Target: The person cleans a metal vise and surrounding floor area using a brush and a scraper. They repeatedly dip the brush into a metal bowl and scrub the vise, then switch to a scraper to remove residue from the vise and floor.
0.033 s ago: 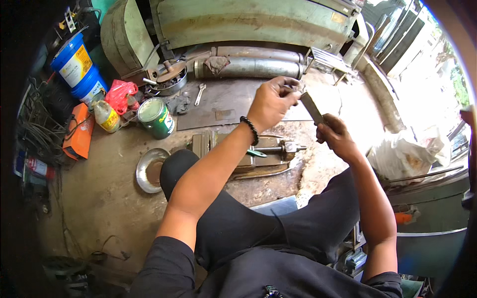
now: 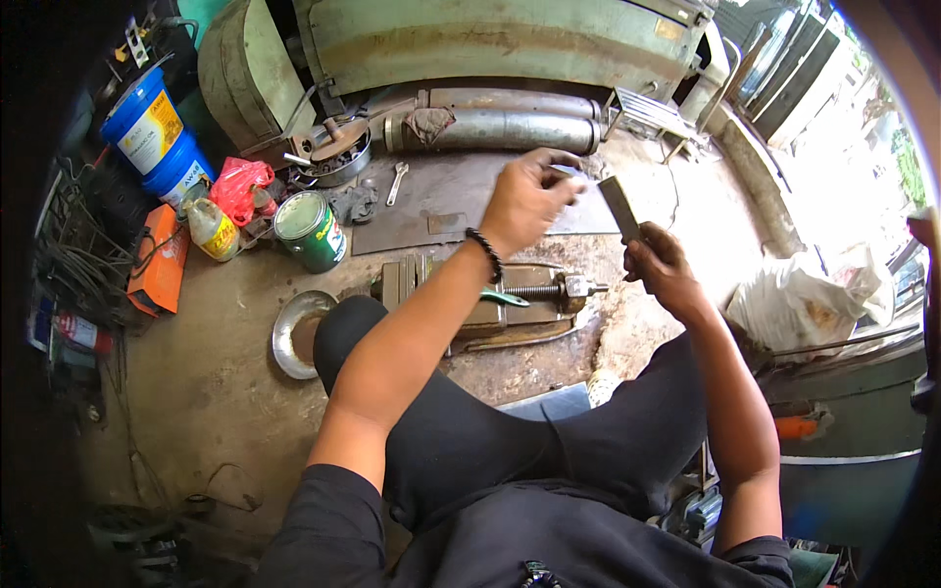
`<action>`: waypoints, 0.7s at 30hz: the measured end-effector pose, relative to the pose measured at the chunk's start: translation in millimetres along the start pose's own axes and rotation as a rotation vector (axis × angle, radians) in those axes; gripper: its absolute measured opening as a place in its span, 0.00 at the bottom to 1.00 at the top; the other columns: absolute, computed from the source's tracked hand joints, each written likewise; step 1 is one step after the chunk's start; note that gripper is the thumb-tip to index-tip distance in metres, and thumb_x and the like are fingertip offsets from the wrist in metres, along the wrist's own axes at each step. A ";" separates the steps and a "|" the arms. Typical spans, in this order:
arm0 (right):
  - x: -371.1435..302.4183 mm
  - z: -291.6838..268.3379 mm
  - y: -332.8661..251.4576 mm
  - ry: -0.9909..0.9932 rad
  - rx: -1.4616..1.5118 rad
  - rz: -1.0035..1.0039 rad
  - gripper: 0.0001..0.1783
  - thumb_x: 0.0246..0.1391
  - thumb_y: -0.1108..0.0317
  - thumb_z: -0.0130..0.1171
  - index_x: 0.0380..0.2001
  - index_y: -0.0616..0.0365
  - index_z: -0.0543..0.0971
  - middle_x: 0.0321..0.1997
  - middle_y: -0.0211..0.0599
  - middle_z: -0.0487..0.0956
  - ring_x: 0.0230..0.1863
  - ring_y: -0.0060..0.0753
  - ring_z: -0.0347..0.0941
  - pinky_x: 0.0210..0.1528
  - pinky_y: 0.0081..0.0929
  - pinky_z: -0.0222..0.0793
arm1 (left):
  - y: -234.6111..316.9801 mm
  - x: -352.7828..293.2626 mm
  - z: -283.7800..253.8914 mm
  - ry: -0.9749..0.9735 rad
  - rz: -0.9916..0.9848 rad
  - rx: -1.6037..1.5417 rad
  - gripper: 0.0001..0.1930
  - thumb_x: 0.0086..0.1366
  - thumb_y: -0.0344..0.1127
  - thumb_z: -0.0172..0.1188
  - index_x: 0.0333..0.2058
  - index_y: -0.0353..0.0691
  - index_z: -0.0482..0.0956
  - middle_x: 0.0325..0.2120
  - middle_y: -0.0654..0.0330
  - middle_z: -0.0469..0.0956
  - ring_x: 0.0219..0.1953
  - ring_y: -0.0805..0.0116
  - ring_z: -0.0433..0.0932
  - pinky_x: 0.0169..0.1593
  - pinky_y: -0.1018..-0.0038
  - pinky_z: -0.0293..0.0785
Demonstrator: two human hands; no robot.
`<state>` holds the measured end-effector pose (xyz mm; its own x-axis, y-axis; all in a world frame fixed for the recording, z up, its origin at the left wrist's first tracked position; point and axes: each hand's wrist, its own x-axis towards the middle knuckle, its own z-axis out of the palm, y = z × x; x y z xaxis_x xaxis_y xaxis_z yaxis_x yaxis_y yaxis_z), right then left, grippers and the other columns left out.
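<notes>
The stained brown floor [image 2: 206,402] runs up to a big green machine [image 2: 510,49] at its far edge. Two pipes [image 2: 529,134] lie before it, then a dark sheet [image 2: 392,227]. Near the floor's left edge, two blue buckets [image 2: 133,96] wear white and yellow labels [image 2: 152,137] with printing. A vise [image 2: 542,316] sits mid-floor. A green can [image 2: 316,250] and a bottle [image 2: 211,233] have labels too. The right hand [image 2: 664,265] is wrapped around the low end of a grey bar [image 2: 617,204], up above the floor. The left hand [image 2: 529,201] pinches a small, blurry piece [image 2: 568,171] just beside the bar.
</notes>
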<state>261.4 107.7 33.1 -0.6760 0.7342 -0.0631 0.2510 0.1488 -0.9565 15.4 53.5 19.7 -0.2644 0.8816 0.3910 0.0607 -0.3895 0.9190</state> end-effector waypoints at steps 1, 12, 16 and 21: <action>-3.0 5.9 10.4 0.056 0.061 0.011 0.15 0.68 0.59 0.57 0.48 0.60 0.72 0.30 0.29 0.76 0.29 0.19 0.72 0.29 0.20 0.68 | -8.3 -1.4 -10.1 0.006 0.024 0.022 0.11 0.64 0.29 0.62 0.45 0.33 0.81 0.31 0.57 0.85 0.32 0.75 0.82 0.38 0.76 0.79; 1.8 12.8 41.5 -0.023 0.137 0.170 0.15 0.69 0.53 0.55 0.44 0.54 0.76 0.29 0.23 0.77 0.26 0.14 0.72 0.24 0.15 0.62 | -38.3 -18.9 -61.7 0.064 -0.467 -0.176 0.09 0.72 0.37 0.61 0.46 0.42 0.81 0.35 0.65 0.84 0.36 0.77 0.82 0.36 0.79 0.77; 1.2 22.2 55.6 0.005 0.225 0.168 0.13 0.68 0.56 0.56 0.40 0.55 0.77 0.26 0.22 0.76 0.24 0.14 0.69 0.22 0.16 0.59 | -18.5 -29.7 -53.3 0.082 -0.511 -0.585 0.12 0.75 0.38 0.56 0.52 0.43 0.77 0.41 0.62 0.84 0.42 0.70 0.84 0.39 0.77 0.81; 3.7 21.6 57.8 0.051 0.258 0.264 0.12 0.68 0.58 0.56 0.40 0.56 0.77 0.26 0.23 0.75 0.24 0.15 0.70 0.23 0.15 0.61 | -5.0 -31.9 -49.1 0.033 -0.478 -0.645 0.14 0.75 0.37 0.55 0.55 0.41 0.75 0.46 0.56 0.82 0.49 0.63 0.83 0.50 0.70 0.81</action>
<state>258.4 104.7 -28.5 -0.5740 0.7584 -0.3088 0.2242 -0.2172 -0.9500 -23.8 14.3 0.2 -0.1506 0.9874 -0.0483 -0.6320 -0.0586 0.7727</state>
